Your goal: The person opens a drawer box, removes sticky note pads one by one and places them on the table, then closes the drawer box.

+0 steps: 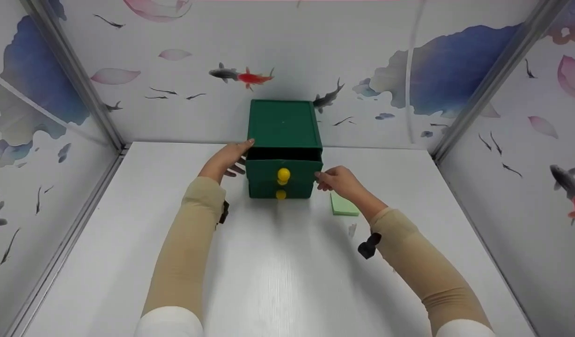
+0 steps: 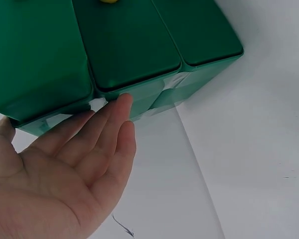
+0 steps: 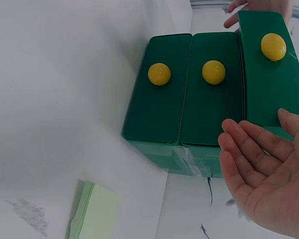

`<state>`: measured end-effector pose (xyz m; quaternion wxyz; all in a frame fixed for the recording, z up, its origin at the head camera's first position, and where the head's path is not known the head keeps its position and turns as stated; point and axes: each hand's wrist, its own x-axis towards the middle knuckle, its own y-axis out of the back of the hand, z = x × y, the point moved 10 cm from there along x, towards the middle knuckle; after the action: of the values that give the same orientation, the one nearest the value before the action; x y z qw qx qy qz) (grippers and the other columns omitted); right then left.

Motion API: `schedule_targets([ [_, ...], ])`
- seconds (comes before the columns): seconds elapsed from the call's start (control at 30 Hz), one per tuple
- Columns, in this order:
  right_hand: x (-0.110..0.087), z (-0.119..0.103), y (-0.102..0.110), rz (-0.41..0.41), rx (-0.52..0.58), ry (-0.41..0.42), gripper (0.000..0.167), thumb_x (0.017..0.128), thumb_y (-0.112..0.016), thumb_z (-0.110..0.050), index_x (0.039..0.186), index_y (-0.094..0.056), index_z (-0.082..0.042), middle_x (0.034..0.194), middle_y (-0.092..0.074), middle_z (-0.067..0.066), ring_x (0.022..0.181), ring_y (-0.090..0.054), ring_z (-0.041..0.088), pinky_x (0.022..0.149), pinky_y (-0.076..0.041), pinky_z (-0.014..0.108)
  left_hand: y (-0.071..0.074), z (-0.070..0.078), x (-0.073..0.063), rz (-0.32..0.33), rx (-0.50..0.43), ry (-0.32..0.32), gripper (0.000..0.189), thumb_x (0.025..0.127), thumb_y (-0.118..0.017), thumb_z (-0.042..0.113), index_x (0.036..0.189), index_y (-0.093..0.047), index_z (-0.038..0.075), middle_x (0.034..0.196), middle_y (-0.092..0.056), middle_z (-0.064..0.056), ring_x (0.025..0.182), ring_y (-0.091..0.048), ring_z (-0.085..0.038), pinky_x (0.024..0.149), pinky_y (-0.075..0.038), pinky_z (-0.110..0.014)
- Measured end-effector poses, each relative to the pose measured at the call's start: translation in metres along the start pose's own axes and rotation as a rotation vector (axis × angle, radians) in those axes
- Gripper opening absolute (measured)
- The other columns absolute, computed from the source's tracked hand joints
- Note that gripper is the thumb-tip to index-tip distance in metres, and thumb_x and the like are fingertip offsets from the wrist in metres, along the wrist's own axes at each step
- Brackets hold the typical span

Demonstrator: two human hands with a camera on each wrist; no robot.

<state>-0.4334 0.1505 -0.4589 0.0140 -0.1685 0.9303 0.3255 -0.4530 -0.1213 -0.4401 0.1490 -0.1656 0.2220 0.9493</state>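
Observation:
A green drawer box [image 1: 283, 122] stands against the back wall, with three drawers and yellow round knobs visible in the right wrist view. Its top drawer [image 3: 269, 84] is pulled partly out, leaving a dark gap behind the front. My left hand [image 1: 229, 159] lies along the box's left side, thumb at the top edge; in the left wrist view its fingers [image 2: 102, 134] are extended beside the drawers. On the opposite side, my right hand [image 1: 341, 181] touches the right edge of the top drawer with its thumb, fingers loosely bent alongside. The drawer's inside is too dark to see.
A light green pad of paper [image 1: 344, 205] lies on the white table [image 1: 269, 281], right of the box and partly under the right forearm. A small grey mark [image 1: 352, 229] shows near it. Patterned walls [image 1: 175, 107] enclose the table at the back and both sides.

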Motion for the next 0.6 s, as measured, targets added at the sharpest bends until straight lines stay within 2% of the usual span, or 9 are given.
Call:
schedule_targets([
  [0.3,0.013,0.0,0.003,0.023,0.017,-0.03,0.04,0.102,-0.052,-0.03,0.099,-0.071,0.005,0.089,-0.071,0.013,0.085,-0.064,0.024,0.082,-0.052,0.034,0.0,0.0,-0.002,0.004,-0.024,-0.007,0.074,0.1,-0.037,0.059,0.147,-0.038,0.003,0.137,-0.048,-0.021,0.122,-0.052,-0.04,0.1,-0.042,-0.049],
  [0.47,0.019,0.001,0.006,0.038,0.018,-0.053,0.043,0.103,-0.051,-0.03,0.101,-0.069,0.008,0.088,-0.07,0.012,0.082,-0.063,0.021,0.084,-0.052,0.038,-0.001,0.001,-0.003,0.005,-0.022,-0.007,0.075,0.1,-0.036,0.059,0.15,-0.033,0.004,0.137,-0.048,-0.021,0.12,-0.054,-0.038,0.1,-0.043,-0.048],
  [0.6,0.023,0.002,0.008,0.051,0.024,-0.069,0.042,0.103,-0.05,-0.03,0.099,-0.069,0.007,0.086,-0.069,0.012,0.084,-0.062,0.024,0.085,-0.052,0.039,-0.001,0.002,-0.003,0.005,-0.015,-0.009,0.076,0.1,-0.037,0.059,0.15,-0.031,0.003,0.136,-0.049,-0.022,0.12,-0.054,-0.038,0.1,-0.042,-0.048],
])
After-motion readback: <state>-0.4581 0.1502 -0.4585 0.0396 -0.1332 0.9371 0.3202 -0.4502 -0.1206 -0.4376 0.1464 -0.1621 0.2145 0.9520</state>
